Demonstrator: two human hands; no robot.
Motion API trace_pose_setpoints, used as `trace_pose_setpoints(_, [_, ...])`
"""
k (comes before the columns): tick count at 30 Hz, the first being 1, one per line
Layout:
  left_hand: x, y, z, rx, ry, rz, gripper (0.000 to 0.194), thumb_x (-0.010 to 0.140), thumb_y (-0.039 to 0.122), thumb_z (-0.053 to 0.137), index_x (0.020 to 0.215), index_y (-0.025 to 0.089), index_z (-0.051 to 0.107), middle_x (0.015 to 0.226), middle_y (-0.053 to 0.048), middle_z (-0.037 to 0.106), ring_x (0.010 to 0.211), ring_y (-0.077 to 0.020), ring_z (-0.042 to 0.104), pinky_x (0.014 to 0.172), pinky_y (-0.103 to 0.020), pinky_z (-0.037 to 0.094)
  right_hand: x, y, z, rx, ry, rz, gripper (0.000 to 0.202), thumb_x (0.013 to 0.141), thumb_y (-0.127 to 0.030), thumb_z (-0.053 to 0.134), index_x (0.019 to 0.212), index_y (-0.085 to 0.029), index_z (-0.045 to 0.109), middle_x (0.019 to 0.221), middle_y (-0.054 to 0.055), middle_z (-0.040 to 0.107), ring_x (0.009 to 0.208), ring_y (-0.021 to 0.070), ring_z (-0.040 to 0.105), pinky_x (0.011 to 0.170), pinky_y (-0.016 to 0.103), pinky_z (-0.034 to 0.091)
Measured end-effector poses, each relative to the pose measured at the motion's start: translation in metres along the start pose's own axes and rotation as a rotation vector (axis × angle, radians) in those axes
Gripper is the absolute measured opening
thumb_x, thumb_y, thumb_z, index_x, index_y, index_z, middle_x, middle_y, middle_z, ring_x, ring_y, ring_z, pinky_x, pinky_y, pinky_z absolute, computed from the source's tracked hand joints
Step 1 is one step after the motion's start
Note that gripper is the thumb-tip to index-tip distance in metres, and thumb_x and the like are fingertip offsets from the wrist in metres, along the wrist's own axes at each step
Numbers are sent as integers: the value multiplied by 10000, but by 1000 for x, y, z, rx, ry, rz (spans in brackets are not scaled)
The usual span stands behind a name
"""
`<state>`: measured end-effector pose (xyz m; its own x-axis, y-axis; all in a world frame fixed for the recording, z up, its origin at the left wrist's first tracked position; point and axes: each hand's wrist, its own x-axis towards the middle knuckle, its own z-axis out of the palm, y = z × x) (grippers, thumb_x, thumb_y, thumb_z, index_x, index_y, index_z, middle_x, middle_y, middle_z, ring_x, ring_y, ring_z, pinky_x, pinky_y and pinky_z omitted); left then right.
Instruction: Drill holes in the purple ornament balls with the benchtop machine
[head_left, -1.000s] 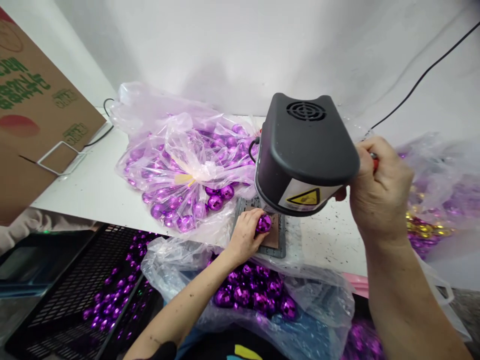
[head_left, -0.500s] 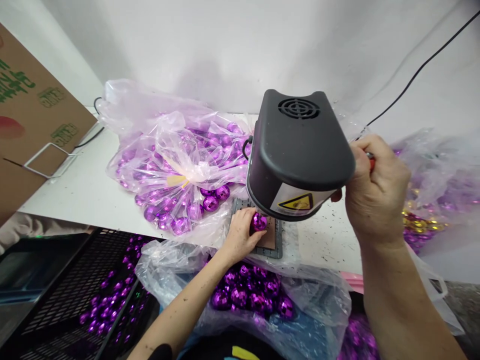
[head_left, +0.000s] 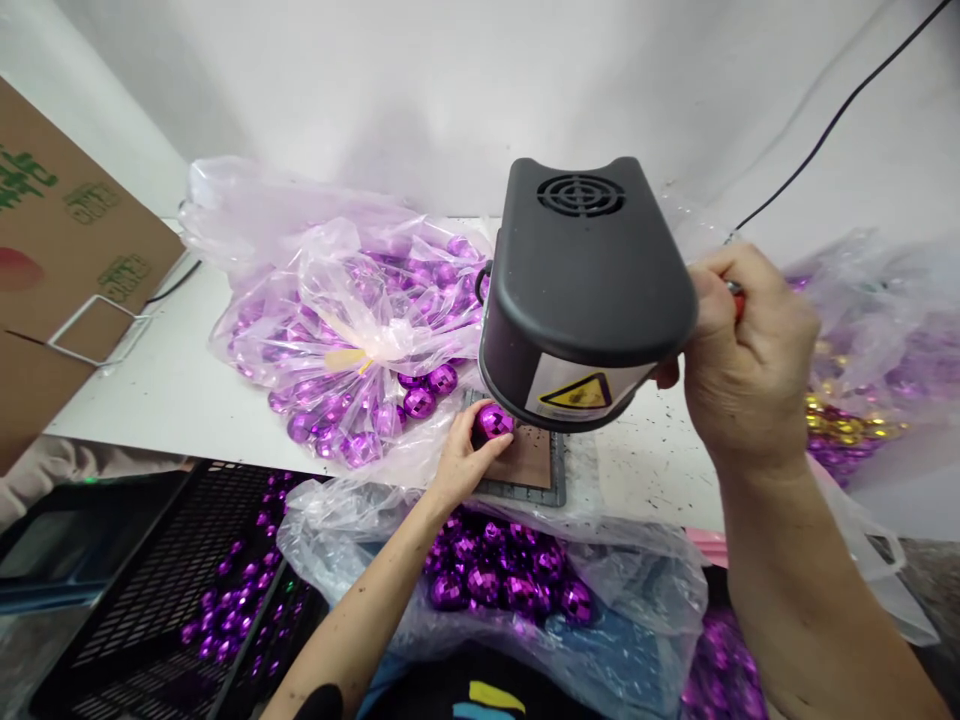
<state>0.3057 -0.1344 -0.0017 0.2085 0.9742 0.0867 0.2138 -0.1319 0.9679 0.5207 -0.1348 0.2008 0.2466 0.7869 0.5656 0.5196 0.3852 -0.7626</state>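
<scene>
My left hand [head_left: 463, 462] is closed on a shiny purple disco ball [head_left: 495, 421], thumb in front and fingers behind. It holds the ball at the left side of a brown square plate [head_left: 529, 462] set on a grey gridded mat [head_left: 558, 470]. Above them hangs a black handheld machine [head_left: 592, 270] with a round vent grille and a yellow warning label. My right hand [head_left: 750, 350] is wrapped round its right side, where a bit of red shows; the grip itself is mostly hidden. The machine's underside cannot be seen.
A tied clear bag [head_left: 352, 290] of purple balls lies on the white table [head_left: 187, 390]. An open plastic bag [head_left: 637, 590] with more balls rests at my lap. A black crate [head_left: 142, 560] stands lower left, a cardboard box [head_left: 67, 270] left. A black cable [head_left: 840, 115] runs along the wall.
My left hand has moved the purple ball left and slightly away from me across the plate. The machine in my right hand appears a little further left and higher.
</scene>
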Motion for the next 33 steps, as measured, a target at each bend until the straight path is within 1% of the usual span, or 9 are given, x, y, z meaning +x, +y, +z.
trace_pose_setpoints(3, [1, -2, -3, -25, 16, -37, 493, 834, 403, 746, 1279, 226, 627, 1189, -77, 687, 1185, -280, 598, 1070, -446, 437, 1, 1, 0, -26, 3, -22, 421, 955, -578, 483, 792, -190, 470, 565, -55, 410, 479, 41, 404, 460, 199, 318])
trace_pose_setpoints(7, [0, -3, -2, 79, 1, 1, 471, 846, 409, 733, 1265, 220, 630, 1201, -81, 667, 1167, -275, 593, 1054, -447, 438, 2, 0, -1, -38, -14, -40, 419, 970, -568, 451, 790, -189, 457, 603, -45, 386, 529, 45, 387, 488, 192, 293])
trace_pose_setpoints(15, [-2, 8, 6, 411, -6, 236, 447, 852, 356, 737, 1245, 201, 591, 1111, -99, 667, 1171, -310, 569, 1050, -490, 425, 2, -1, -1, -34, -32, -19, 412, 969, -573, 450, 813, -191, 458, 601, -51, 363, 535, 44, 350, 502, 194, 280])
trace_pose_setpoints(18, [-8, 11, 12, 511, -32, 334, 397, 880, 289, 697, 1239, 192, 557, 1174, -112, 655, 1172, -299, 573, 1099, -506, 380, 2, 1, 0, -36, -22, -25, 425, 963, -588, 453, 816, -189, 468, 609, -50, 375, 551, 50, 363, 513, 201, 294])
trace_pose_setpoints(20, [-11, 11, 15, 528, -43, 361, 408, 912, 265, 648, 1287, 180, 510, 1246, -130, 629, 1197, -286, 568, 1121, -504, 364, 2, 2, 0, -34, -17, -33, 433, 964, -590, 450, 815, -184, 469, 614, -51, 389, 554, 50, 377, 524, 205, 307])
trace_pose_setpoints(22, [-13, 12, 17, 518, -53, 356, 452, 927, 273, 628, 1336, 172, 465, 1286, -140, 610, 1226, -281, 557, 1137, -505, 355, 1, 3, 0, -31, -8, -42, 439, 964, -588, 454, 806, -179, 469, 607, -53, 402, 543, 45, 389, 526, 208, 318])
trace_pose_setpoints(25, [-12, 13, 19, 502, -62, 316, 534, 900, 342, 681, 1352, 176, 449, 1269, -131, 619, 1251, -292, 543, 1164, -528, 328, 0, 4, 0, -28, 11, -46, 440, 962, -582, 469, 795, -175, 471, 568, -63, 414, 494, 37, 399, 499, 203, 328])
trace_pose_setpoints(29, [-9, 13, 24, 500, 22, 240, 397, 896, 353, 687, 1225, 194, 533, 1187, -110, 655, 1189, -285, 581, 1145, -530, 357, 1, 2, 1, -11, 12, -43, 431, 957, -577, 486, 794, -179, 473, 522, -76, 413, 414, 34, 405, 405, 185, 306])
trace_pose_setpoints(33, [-8, 12, 27, 506, 14, 238, 338, 888, 329, 685, 1178, 202, 567, 1165, -103, 667, 1149, -282, 601, 1140, -559, 359, 2, -1, 1, -4, 13, -41, 436, 951, -581, 498, 801, -172, 497, 511, -77, 426, 400, 35, 423, 392, 173, 321])
